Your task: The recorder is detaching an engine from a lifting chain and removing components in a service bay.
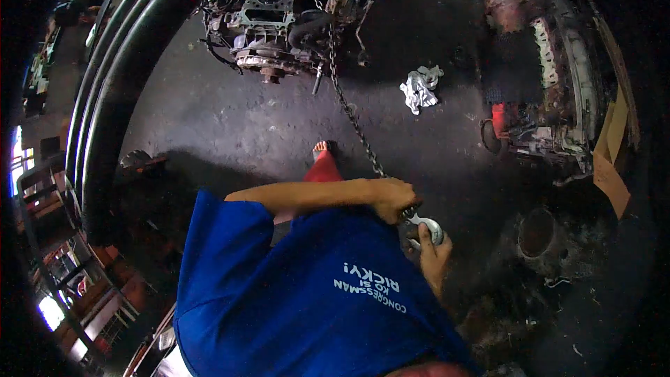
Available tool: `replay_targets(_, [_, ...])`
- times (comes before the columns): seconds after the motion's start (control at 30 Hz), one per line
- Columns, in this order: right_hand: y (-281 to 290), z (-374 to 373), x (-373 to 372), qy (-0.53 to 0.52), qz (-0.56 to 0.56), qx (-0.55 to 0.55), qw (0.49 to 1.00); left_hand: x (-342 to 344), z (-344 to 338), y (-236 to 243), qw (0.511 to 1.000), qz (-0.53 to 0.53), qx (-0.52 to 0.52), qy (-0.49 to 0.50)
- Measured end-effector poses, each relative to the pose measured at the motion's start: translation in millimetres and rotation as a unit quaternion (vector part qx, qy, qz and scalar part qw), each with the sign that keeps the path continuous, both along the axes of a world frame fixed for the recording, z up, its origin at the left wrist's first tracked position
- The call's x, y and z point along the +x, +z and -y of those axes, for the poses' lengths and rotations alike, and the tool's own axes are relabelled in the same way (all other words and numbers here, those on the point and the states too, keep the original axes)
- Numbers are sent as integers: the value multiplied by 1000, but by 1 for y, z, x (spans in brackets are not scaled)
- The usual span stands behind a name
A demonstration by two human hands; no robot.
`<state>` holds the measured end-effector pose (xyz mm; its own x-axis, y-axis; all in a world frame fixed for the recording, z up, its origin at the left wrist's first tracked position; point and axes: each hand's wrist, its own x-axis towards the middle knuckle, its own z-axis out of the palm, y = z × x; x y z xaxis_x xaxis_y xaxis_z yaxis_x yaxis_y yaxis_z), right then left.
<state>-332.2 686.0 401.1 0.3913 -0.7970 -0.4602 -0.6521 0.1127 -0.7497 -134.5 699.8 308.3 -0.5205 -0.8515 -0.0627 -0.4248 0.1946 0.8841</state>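
Across my blue shirt reaches my left hand (pixel 395 200), closed around the lower end of a dark metal chain (pixel 356 128), beside a silver lifting hook (pixel 428 225). Just below, my right hand (pixel 433 257) grips that hook, thumb along its body; the rest of its fingers are partly hidden. The chain runs slanting up and away to an engine block (pixel 273 14) with open cylinder bores at the top of the view, and passes along its right side. My bare foot (pixel 320 146) shows on the dark floor below red trousers.
A second engine (pixel 569 80) lies at the right beside cardboard (pixel 614 181); a grimy metal housing (pixel 537 237) sits lower right. A crumpled white rag (pixel 421 89) is on the floor (pixel 230 119). Long dark curved pipes (pixel 112 91) and cluttered racks (pixel 52 244) line the left.
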Motion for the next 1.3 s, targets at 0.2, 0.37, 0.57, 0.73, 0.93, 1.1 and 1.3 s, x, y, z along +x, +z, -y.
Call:
replay_targets(0.2, [13,-1,37,-141,31,126,981,18,-3,-11,999,-33,12,25])
replay_targets(0.37, [-11,10,41,-4,-38,34,999,39,4,-23,999,-9,21,36])
replay_targets(0.57, [-23,57,87,197,-11,-87,976,70,8,-57,989,-23,-50,140])
replay_targets(0.73, [-61,118,111,357,-8,-59,932,77,26,-94,991,6,20,133])
replay_targets(0.93, [-141,141,117,351,-131,47,926,81,41,-177,977,2,86,193])
replay_targets(1.1, [-233,139,96,171,-130,161,963,93,35,-257,920,-9,251,301])
replay_targets(1.3, [-286,147,122,168,-190,185,949,107,14,-313,852,-74,379,353])
